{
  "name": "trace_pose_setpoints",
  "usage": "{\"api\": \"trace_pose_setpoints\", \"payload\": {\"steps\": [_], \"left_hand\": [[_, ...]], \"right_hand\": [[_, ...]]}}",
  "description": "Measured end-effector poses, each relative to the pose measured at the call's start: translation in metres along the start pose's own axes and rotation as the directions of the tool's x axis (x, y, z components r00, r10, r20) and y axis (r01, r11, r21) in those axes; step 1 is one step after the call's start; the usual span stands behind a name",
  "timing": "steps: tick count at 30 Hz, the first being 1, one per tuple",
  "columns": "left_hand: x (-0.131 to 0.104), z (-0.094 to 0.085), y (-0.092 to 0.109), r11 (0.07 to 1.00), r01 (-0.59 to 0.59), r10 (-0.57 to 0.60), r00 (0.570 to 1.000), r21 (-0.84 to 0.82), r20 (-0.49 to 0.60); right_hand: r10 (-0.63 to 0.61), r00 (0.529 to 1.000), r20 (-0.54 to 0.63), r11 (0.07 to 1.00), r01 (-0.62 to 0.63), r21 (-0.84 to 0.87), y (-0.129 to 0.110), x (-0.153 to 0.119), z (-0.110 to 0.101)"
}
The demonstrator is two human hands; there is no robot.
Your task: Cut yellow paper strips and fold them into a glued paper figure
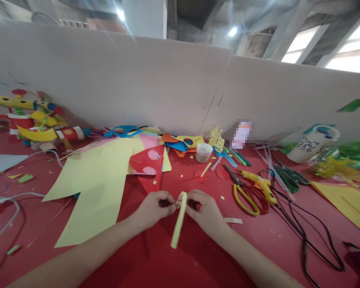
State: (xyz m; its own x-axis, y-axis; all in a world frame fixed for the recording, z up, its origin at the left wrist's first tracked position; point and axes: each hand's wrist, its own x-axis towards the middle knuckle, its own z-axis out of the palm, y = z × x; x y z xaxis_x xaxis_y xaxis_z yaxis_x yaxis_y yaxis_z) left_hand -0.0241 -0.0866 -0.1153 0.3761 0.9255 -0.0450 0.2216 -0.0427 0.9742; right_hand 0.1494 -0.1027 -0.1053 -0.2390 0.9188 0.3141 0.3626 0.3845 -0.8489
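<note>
Both hands meet at the middle of the red table, pinching a narrow pale-yellow paper strip [179, 226] near its upper end. My left hand [156, 207] has thumb and forefinger closed at the strip's folded or rolled end. From the other side, my right hand [202, 206] grips the same strip close to its bend. The strip's free length hangs down toward me. Left of the hands lie large pale-yellow paper sheets [99, 192] and a red paper piece [148, 164] with cutout holes. Yellow-handled scissors [243, 198] rest to the right.
A yellow glue gun [259, 184] with a black cord [303, 236] lies at right, near green-handled scissors [291, 176]. Behind stand a small white cup [204, 153] and a white container [307, 146]. Paper animal figures [21, 116] occupy the far left. A white partition [138, 84] borders the table.
</note>
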Motion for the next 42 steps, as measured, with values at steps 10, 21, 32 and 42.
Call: {"api": "trace_pose_setpoints", "payload": {"steps": [10,21,32,42], "left_hand": [[-0.004,0.001,0.006,0.99,-0.062,0.063,0.998,0.123,0.0],[-0.003,-0.006,0.023,0.911,-0.224,0.191,0.973,0.345,0.126],[-0.002,-0.01,0.029,0.876,-0.241,0.185,0.968,0.419,0.169],[0.0,-0.01,0.03,0.971,-0.095,0.067,0.989,0.22,0.132]], "right_hand": [[0.017,1.0,0.019,0.999,-0.017,-0.044,0.001,0.002,-0.001],[0.145,0.982,0.119,0.985,-0.154,0.075,0.002,0.006,-0.008],[0.258,0.939,0.227,0.855,-0.331,0.399,0.007,0.007,-0.005],[0.286,0.927,0.244,0.714,-0.376,0.591,0.006,0.008,-0.004]]}}
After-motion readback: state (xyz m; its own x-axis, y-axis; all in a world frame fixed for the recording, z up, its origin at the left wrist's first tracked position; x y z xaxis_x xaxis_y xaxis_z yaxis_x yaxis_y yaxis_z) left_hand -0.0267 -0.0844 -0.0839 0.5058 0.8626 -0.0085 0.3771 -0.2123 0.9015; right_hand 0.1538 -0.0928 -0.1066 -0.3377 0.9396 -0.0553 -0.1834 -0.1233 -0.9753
